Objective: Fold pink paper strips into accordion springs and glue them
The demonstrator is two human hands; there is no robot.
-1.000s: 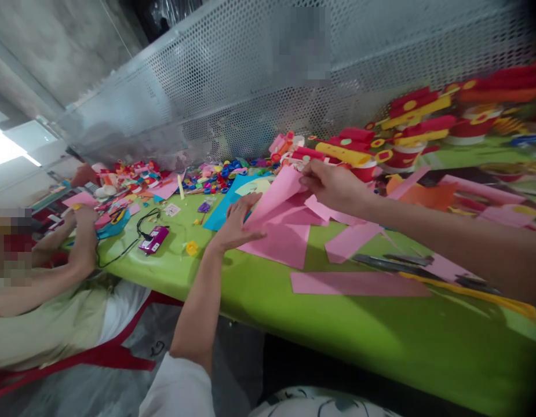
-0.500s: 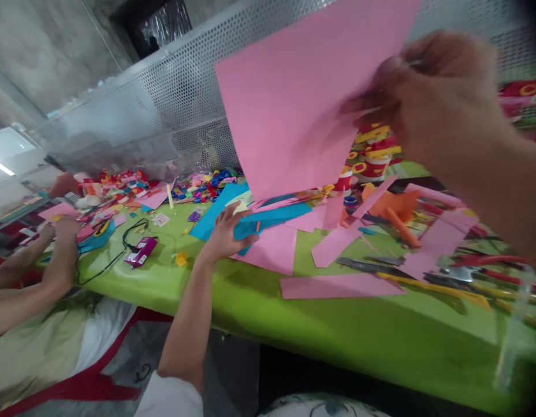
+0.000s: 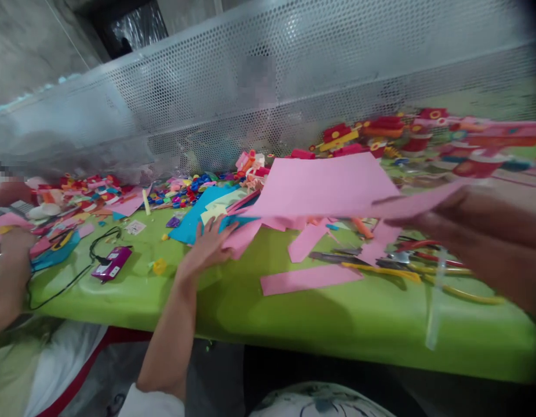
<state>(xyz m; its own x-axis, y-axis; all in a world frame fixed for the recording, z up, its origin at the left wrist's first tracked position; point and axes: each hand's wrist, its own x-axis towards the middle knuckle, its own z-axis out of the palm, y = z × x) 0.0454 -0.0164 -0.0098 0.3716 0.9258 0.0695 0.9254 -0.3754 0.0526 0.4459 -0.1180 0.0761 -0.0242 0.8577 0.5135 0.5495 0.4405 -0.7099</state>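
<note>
My right hand, partly blurred, grips the right end of a large pink sheet, thumb and fingers closed on its edge. The sheet hangs low and tilted over the table, bending near the hand. My left hand has its fingers spread over a blue sheet and the near corner of pink sheeting. Pale yellow pieces lie just beyond its fingertips. The large sheet hides part of the pile beneath it.
On the green table lie a pink strip, scissors and yellow-handled tools. A purple box with a black cable is at left. A co-worker's arm is at far left. Perforated metal panel stands behind.
My right hand has brought the large pink sheet down from a raised, upright position to a flatter one over the pile. My left hand stays by the blue sheet, and the view has shifted.
</note>
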